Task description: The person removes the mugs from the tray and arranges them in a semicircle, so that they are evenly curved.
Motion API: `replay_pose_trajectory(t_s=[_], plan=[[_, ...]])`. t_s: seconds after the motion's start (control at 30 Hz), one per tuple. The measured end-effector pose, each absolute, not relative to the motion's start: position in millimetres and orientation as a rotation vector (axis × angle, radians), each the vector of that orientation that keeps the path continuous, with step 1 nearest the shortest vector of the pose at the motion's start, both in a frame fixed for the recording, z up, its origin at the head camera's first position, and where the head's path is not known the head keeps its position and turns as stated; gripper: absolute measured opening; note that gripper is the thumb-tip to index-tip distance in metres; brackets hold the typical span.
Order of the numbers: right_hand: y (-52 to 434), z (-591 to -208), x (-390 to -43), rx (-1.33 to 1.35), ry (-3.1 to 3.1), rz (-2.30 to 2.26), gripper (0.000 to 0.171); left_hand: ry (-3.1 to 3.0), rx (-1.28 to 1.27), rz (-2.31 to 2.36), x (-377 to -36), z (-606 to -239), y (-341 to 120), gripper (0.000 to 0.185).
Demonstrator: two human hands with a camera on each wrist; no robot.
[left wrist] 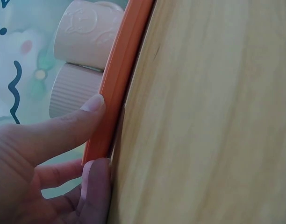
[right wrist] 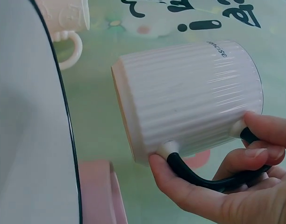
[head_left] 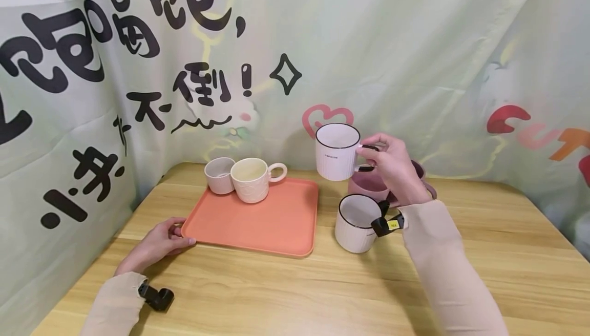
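Observation:
My right hand grips the black handle of a white ribbed mug and holds it in the air to the right of the orange tray. In the right wrist view my fingers curl round that handle, with the white ribbed mug seen from the side. My left hand pinches the near left corner of the tray; the thumb lies on top of the tray rim and a finger below it. A pale ribbed cup and a cream mug stand at the tray's far left.
A second white mug with a black rim stands on the wooden table right of the tray, below my right wrist. A pink mug sits behind it. A printed cloth backdrop closes off the back and left.

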State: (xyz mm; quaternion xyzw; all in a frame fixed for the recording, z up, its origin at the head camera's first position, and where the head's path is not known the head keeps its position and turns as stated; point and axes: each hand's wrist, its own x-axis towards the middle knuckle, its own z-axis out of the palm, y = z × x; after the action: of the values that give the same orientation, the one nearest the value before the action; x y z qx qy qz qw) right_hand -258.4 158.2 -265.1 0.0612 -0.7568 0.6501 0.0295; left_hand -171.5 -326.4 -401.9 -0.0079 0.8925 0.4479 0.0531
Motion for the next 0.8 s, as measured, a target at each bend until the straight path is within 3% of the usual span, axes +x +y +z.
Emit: replay_pose_trajectory(t_s=[0.8], plan=[[204.8,-266.0,-242.6,0.098,-2.113,2.114,0.015,2.722,-0.01,1.352,-171.3,-402.0,-327.2,0.071]])
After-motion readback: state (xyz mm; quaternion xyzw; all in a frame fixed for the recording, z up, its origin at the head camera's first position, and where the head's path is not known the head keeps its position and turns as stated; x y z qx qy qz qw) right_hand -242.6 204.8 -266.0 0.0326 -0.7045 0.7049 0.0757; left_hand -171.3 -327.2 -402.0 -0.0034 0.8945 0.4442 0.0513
